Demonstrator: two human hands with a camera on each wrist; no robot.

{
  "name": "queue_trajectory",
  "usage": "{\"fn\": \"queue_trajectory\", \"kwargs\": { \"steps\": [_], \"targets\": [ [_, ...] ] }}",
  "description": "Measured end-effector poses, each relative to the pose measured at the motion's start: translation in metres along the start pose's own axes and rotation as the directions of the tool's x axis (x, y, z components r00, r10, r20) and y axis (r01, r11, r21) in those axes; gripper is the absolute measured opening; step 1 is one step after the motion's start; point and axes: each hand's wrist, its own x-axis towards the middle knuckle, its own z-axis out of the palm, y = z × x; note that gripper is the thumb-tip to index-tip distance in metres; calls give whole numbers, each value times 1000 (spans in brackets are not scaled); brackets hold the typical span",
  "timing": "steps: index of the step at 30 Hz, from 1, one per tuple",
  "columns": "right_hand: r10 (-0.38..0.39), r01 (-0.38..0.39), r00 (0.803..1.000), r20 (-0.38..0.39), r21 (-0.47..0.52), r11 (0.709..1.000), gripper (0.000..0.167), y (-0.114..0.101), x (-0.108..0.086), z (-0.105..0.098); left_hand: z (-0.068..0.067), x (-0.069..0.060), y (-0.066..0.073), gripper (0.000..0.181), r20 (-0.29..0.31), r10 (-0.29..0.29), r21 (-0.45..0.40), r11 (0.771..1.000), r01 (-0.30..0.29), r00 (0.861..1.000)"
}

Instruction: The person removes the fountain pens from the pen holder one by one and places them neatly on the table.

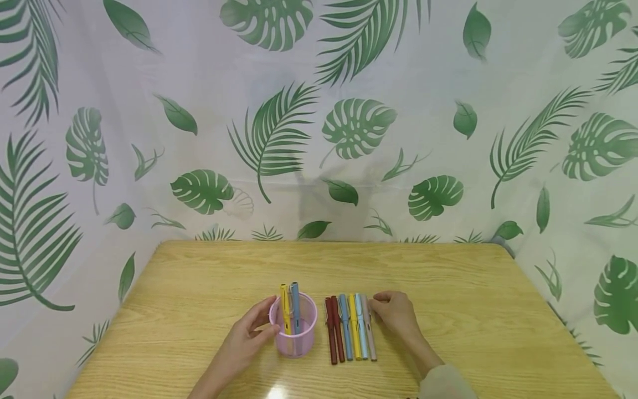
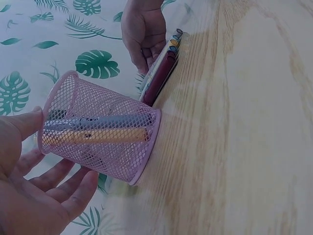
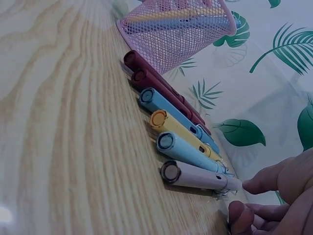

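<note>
My left hand (image 1: pixel 245 337) holds a pink mesh pen cup (image 1: pixel 286 348) by its side, thumb at the rim and fingers round the far side. A yellow pen (image 1: pixel 285 305) and a grey-blue pen (image 1: pixel 296 305) stand in the cup. To its right, several capped pens lie side by side: two dark red pens (image 3: pixel 159 83), a blue pen (image 3: pixel 171 110), a yellow pen (image 3: pixel 178 132), a light blue pen (image 3: pixel 188 152) and a pale purple pen (image 3: pixel 198 176). At the far end of the pale purple pen, my right hand (image 1: pixel 397 315) has a fingertip touching or almost touching it.
The wooden table (image 1: pixel 224 266) extends beyond the cup and the row of pens on every side. Behind it hangs a white cloth (image 1: pixel 299 216) printed with green leaves, reaching down along both sides.
</note>
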Motion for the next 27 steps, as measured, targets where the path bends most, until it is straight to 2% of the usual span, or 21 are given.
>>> {"fn": "queue_trajectory", "kwargs": {
  "steps": [9, 18, 22, 27],
  "targets": [
    [-38, 38, 999, -19, -27, 999, 30, -1, -3, -8, 0, 0, -1, 61, -1, -15, 16, 1000, 15, 1000],
    [-41, 42, 999, -13, 86, 995, 31, -12, -9, -11, 1, 0, -1, 60, -13, -26, 26, 999, 26, 1000],
    [-53, 56, 998, -30, 89, 994, 32, -22, -13, -9, 1, 0, 0, 61, -10, -28, 21, 999, 28, 1000],
    [-76, 79, 997, -22, 139, 987, 33, -38, -18, -4, 0, -1, 2, 61, 1, -25, 12, 1000, 25, 1000]
  ]
}}
